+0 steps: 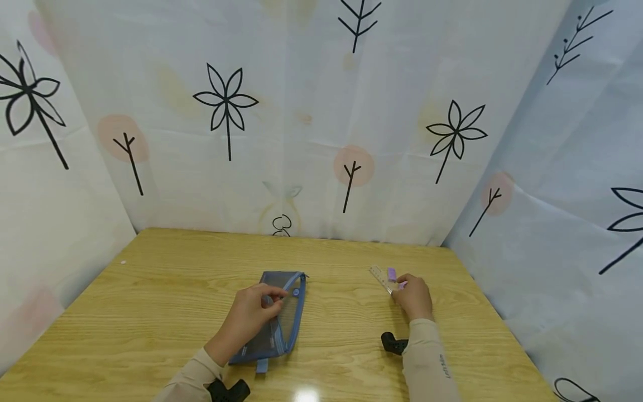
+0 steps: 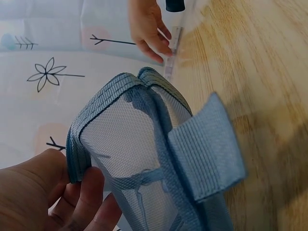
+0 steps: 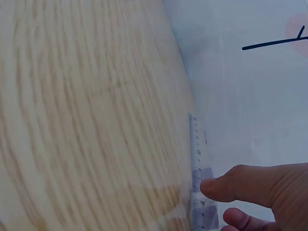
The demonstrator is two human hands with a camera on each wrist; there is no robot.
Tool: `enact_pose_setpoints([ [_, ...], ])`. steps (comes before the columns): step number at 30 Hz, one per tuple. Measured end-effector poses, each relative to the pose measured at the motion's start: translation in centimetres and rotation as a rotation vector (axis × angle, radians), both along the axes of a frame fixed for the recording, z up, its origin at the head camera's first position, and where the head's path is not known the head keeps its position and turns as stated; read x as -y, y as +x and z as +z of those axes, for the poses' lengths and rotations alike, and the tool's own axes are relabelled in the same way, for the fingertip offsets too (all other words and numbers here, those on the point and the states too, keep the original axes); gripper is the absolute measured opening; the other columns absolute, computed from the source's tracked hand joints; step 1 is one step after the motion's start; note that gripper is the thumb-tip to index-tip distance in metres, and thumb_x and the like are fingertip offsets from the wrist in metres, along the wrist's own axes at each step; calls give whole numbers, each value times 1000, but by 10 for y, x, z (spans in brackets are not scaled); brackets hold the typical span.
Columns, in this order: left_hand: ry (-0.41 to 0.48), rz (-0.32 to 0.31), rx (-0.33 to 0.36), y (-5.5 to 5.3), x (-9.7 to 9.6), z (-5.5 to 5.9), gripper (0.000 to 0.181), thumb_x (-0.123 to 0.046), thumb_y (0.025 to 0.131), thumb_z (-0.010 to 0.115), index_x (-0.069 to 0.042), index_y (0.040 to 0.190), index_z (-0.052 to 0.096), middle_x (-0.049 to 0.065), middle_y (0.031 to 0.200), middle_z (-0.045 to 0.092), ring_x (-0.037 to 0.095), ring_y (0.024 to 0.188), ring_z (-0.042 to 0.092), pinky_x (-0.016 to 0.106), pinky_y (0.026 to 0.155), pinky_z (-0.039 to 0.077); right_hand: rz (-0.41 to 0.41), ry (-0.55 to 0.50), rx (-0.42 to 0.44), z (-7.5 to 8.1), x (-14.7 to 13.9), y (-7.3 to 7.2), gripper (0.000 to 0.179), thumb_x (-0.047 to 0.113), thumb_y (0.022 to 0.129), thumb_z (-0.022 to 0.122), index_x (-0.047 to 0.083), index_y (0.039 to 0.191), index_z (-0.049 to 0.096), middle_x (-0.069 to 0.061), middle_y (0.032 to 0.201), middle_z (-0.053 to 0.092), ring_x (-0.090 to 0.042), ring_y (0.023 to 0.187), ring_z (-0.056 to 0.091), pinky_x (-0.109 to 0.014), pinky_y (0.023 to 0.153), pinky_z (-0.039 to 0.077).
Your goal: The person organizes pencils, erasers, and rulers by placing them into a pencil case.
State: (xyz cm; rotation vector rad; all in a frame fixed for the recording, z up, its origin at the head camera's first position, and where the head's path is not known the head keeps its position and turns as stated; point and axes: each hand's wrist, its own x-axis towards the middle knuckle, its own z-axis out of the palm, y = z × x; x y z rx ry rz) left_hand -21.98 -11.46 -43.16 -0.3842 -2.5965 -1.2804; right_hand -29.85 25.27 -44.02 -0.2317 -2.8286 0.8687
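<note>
A blue mesh zip pouch (image 1: 261,335) lies on the table, its zipped mouth spread apart. My left hand (image 1: 253,312) pinches the zipper edge (image 2: 77,139) between thumb and fingers, lifting that side in the left wrist view. Right of the pouch lies a clear ruler (image 1: 382,279), with a small purple piece (image 1: 392,274) beside it and another purple piece (image 1: 402,285) partly under my fingers. My right hand (image 1: 416,298) reaches down over the ruler's near end; its thumb (image 3: 219,190) overlaps the ruler and purple in the right wrist view. The fingers look relaxed, spaced apart.
The wooden table (image 1: 176,296) ends at patterned fabric walls (image 1: 286,139) at the back and sides. A tiny white scrap (image 1: 123,262) lies at the far left. Black wrist devices (image 1: 394,343) sit at both sleeves. A blue tab (image 1: 262,366) sticks out from the pouch's near end.
</note>
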Motion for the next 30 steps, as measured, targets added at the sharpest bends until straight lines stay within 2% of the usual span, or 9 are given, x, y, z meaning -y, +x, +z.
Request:
enact_pose_setpoints([
  [7, 6, -19, 3, 0, 0, 1, 17, -3, 88, 71, -13, 101, 76, -5, 84, 61, 5, 55, 58, 23, 50, 48, -25, -8, -18, -8, -1, -3, 37, 5, 77, 75, -4, 113, 68, -22, 103, 67, -30, 83, 59, -48, 74, 49],
  [16, 9, -10, 8, 0, 0, 0, 17, -2, 88, 70, -11, 102, 75, -5, 84, 61, 6, 55, 59, 23, 50, 48, -46, -7, -9, -6, 3, -1, 32, 5, 78, 76, -4, 108, 70, -19, 96, 67, -26, 75, 58, -39, 62, 46],
  [27, -9, -5, 0, -1, 0, -2, 17, -3, 88, 71, -11, 102, 75, -5, 84, 61, 3, 54, 56, 23, 49, 47, -62, 54, -4, -8, 5, -2, 32, 10, 78, 79, -1, 107, 69, -19, 95, 68, -27, 74, 58, -42, 59, 48],
  [30, -7, -7, -3, -1, 0, -2, 17, -3, 88, 71, -11, 102, 75, -5, 84, 61, 3, 54, 56, 23, 49, 47, -61, 75, -4, -8, 5, -2, 33, 10, 78, 79, -1, 107, 68, -21, 100, 67, -29, 77, 60, -44, 61, 49],
])
